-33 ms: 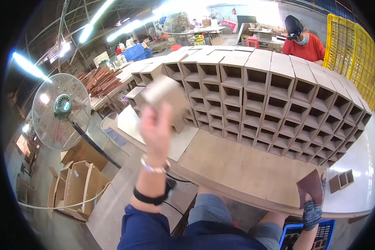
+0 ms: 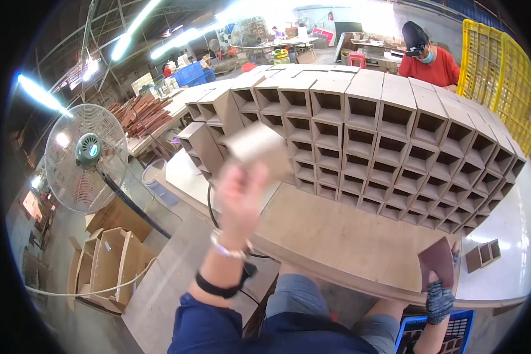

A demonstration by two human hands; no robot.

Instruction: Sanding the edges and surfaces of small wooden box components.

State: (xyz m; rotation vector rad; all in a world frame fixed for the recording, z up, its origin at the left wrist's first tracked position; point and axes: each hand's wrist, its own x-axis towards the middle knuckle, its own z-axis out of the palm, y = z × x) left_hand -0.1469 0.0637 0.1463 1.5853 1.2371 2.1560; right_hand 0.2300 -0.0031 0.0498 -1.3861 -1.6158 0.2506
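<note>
While motion blur smears the fingers, the left hand (image 2: 240, 200) looks closed on the lower edge of a pale brown box (image 2: 262, 147), thumb and finger pinching it. Box is up in front of the left part of the stack (image 2: 360, 141), hiding some of its cells; can't tell if the two touch. Its far details are blurred too.

Right hand (image 2: 439, 300), in a grey fingerless glove, pinches a dark red-brown sheet (image 2: 436, 262) at the near edge of the surface (image 2: 342, 236): thumb on the front face, a fingertip showing past the sheet's right side. Sheet is tilted up, well apart from the box.

Stack: rows of open-fronted square cells, openings facing the wearer, curving across the picture. At its left end a short column (image 2: 197, 147) juts forward. Small divided piece (image 2: 483, 256) lies on the white area to the right of the sheet, openings up-right, apart from the stack.

Around: blue crate (image 2: 406, 333) with brown pieces below the surface by the right forearm; yellow crates (image 2: 495, 76) upright behind the stack's right end; person in red (image 2: 433, 69) beside them, head down. Left side: standing fan (image 2: 88, 150), cardboard cartons (image 2: 113, 262) on the floor, heap of reddish strips (image 2: 138, 115) on a further surface.
</note>
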